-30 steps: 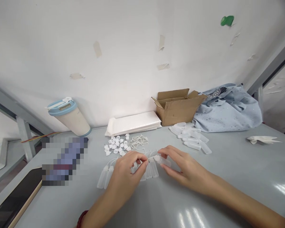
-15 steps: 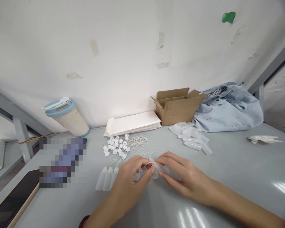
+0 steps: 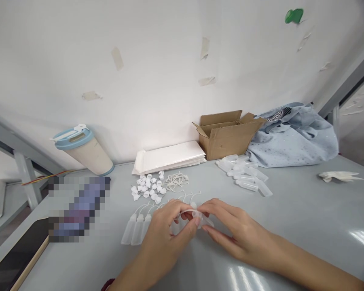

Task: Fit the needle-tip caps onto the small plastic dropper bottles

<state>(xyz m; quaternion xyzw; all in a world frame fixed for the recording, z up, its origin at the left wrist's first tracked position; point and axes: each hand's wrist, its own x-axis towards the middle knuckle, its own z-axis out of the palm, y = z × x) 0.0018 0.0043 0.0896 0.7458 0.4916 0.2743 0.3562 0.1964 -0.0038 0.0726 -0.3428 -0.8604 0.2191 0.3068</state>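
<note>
Translucent cylindrical plastic bottle (image 3: 206,221), near centre, is gripped between the right hand's (image 3: 235,226) thumb and fingers, presumably to steady its neck against the thin curved white plastic strap (image 3: 185,210) pinched by the left hand (image 3: 168,234).

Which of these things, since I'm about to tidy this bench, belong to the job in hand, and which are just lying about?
Seemingly part of the job:
handled bottle
lined-up bottles
loose bottles
white caps
pale thin strips

Probably just lying about:
tumbler
phone
cloth bag
crumpled tissue
cardboard box and white packets, though their use is unclear
</note>
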